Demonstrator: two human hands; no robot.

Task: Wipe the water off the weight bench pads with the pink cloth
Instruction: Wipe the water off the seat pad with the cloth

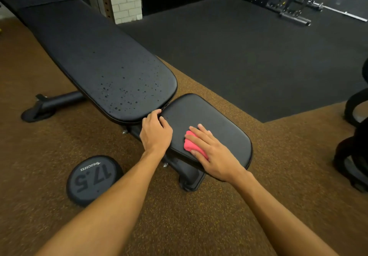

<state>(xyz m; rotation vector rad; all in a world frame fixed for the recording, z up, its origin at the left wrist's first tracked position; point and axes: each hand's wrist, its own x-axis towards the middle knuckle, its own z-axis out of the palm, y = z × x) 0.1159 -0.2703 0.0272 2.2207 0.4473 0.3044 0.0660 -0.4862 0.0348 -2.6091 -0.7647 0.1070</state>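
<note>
A gym: a black padded weight bench point(111, 62) stands on speckled rubber flooring point(219, 216), a 17.5 dumbbell point(93, 180) beside it, barbell racks point(288, 4) behind

Both arms are bare all the way from the near edge of the view to the fingertips. The left forearm point(119, 200) and the right forearm point(278, 212) are lean and smooth, narrowing to slim wrists. The left grip point(156, 134) is a bare hand whose knuckles show as low ridges. The right grip point(211, 154) is bare too, with long fingers, faint tendon lines across its back and short, plain nails, one seen clearly at a fingertip point(199, 125).
</note>
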